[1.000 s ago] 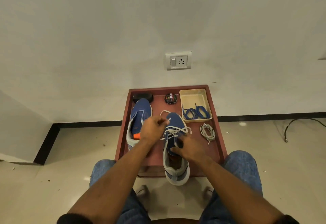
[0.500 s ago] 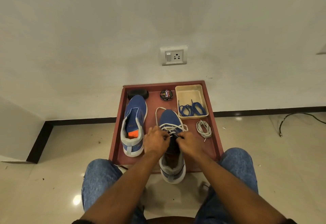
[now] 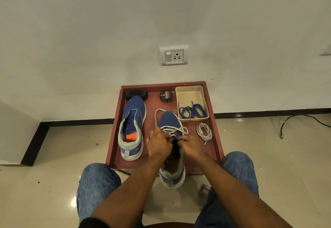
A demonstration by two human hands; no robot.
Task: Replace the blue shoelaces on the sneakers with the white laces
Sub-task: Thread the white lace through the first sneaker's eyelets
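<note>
Two blue sneakers lie on a red-brown tray table (image 3: 216, 138). The left sneaker (image 3: 132, 127) has no laces. The right sneaker (image 3: 171, 123) carries a white lace (image 3: 174, 131) through its lower eyelets, and its heel hangs over the table's near edge. My left hand (image 3: 158, 144) and my right hand (image 3: 190, 145) meet over the shoe's tongue, each pinching a part of the white lace. A loop of that lace curves past the toe. Blue laces (image 3: 192, 111) lie in a beige tray (image 3: 191, 91). A second white lace (image 3: 204, 131) sits coiled on the right.
A round shoe polish tin (image 3: 166, 96) and a black brush (image 3: 137, 95) stand at the table's far edge, against the wall. A wall socket (image 3: 173, 55) is above. My knees in jeans flank the table. A black cable (image 3: 304, 120) lies on the floor at right.
My left hand has come down from beside the toe to the eyelets. Both hands now meet over the tongue, and the lace loop lies slack around the toe.
</note>
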